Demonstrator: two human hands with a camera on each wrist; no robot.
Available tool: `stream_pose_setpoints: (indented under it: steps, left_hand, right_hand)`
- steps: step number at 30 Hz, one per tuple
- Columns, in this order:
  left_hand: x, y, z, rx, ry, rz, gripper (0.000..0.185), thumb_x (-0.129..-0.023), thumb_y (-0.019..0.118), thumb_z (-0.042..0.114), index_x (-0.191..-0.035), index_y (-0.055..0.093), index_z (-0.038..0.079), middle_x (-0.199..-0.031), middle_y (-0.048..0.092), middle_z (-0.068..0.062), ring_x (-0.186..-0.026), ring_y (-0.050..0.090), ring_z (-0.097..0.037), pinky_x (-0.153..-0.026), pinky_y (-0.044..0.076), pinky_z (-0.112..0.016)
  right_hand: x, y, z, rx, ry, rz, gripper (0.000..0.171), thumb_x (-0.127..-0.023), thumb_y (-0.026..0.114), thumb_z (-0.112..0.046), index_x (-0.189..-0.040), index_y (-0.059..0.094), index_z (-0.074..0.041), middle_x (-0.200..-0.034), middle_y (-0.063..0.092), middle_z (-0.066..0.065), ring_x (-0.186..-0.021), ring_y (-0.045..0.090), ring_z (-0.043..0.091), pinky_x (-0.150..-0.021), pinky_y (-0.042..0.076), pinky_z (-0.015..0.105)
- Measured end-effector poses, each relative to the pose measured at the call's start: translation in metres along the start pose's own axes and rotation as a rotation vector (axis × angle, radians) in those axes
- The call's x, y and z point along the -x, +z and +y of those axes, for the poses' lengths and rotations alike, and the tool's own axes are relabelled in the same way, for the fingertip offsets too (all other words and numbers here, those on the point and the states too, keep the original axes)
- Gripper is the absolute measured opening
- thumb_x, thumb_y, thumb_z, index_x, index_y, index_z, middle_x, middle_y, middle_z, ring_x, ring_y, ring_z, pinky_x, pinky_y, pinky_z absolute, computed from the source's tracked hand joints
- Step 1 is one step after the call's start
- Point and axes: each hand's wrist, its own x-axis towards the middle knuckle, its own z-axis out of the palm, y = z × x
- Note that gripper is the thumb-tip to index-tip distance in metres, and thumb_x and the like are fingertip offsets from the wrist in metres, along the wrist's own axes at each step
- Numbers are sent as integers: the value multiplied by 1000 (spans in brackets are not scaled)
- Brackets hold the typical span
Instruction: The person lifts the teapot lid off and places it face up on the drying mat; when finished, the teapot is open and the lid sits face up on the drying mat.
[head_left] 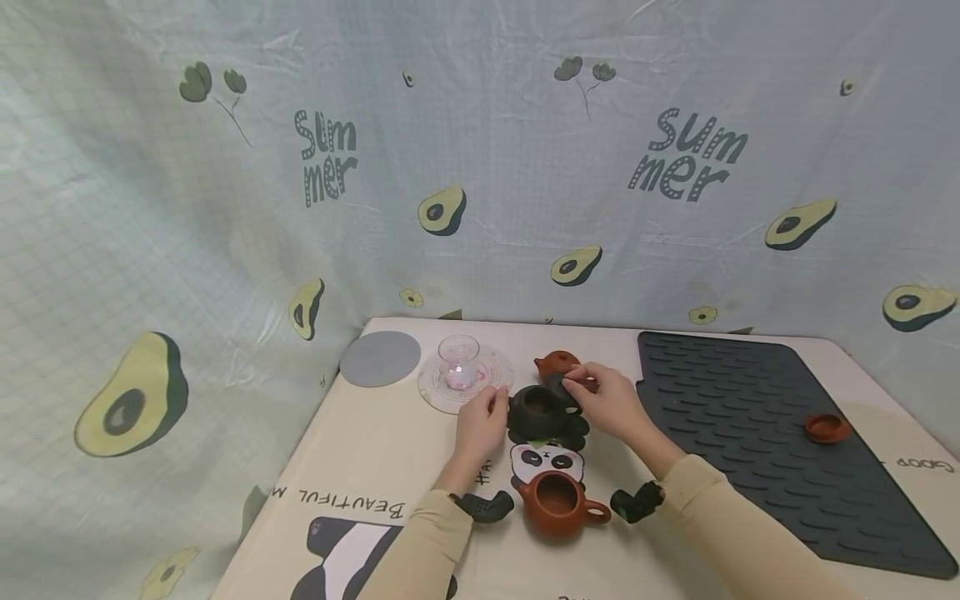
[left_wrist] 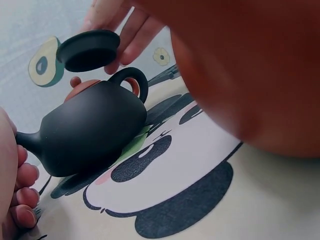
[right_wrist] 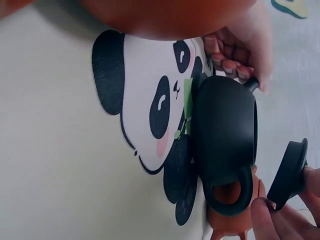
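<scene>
Black teapot [head_left: 538, 408]: it stood open-mouthed on the panda print of the tablecloth [head_left: 360, 467], at the centre of the work, spout toward 9 o'clock and handle toward 3 o'clock in the head view.
Black lid [left_wrist: 89, 49]: it was off the pot and in the air, just up and to the handle side of the opening, tilted rather than level.
Right hand [head_left: 611, 400]: thumb and fingertips pinched the lid by its edge; the remaining fingers lay loosely curved behind it.
Left hand [head_left: 480, 421]: its fingers were curled in at the spout [left_wrist: 27, 140], touching or all but touching it; whether they actually gripped it could not be told.
Nearby things: a small brown teapot [head_left: 557, 364] sat just behind the black one at 12 o'clock, an open brown teapot [head_left: 558, 502] at 6 o'clock, a glass cup [head_left: 458, 362] on a clear saucer [head_left: 495, 387] at 10 o'clock, a grey round coaster [head_left: 380, 358] further left, and a brown lid [head_left: 827, 427] well apart on the dark mat [head_left: 750, 417] at 3 o'clock.
Doing it well: the lid probably needed levelling before it met the rim, since a tilted lid could catch or chip the edge.
Steadying: the left hand was best kept against the spout so the pot would not turn on the cloth.
Risk: the small brown teapot stood close to the handle, so the right hand had little room at the back.
</scene>
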Motion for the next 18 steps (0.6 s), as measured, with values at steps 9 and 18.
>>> stream_pose_setpoints:
  steps: [9, 18]
  left_hand:
    - [1, -2, 0, -11, 2, 1, 35, -108, 50, 31, -79, 57, 14, -67, 48, 3, -63, 45, -14, -60, 37, -29]
    - [3, -1, -1, -4, 11, 2, 35, -108, 50, 31, -78, 57, 14, -66, 47, 2, -63, 45, -14, -59, 37, -29]
  right_hand:
    - [3, -1, 10, -118, 35, -30, 20, -104, 63, -22, -115, 65, -6, -125, 65, 15, -112, 67, 34, -88, 55, 45]
    - [8, -1, 17, -210, 60, -11, 20, -105, 61, -19, -116, 64, -3, -121, 66, 17, -100, 69, 27, -85, 56, 38]
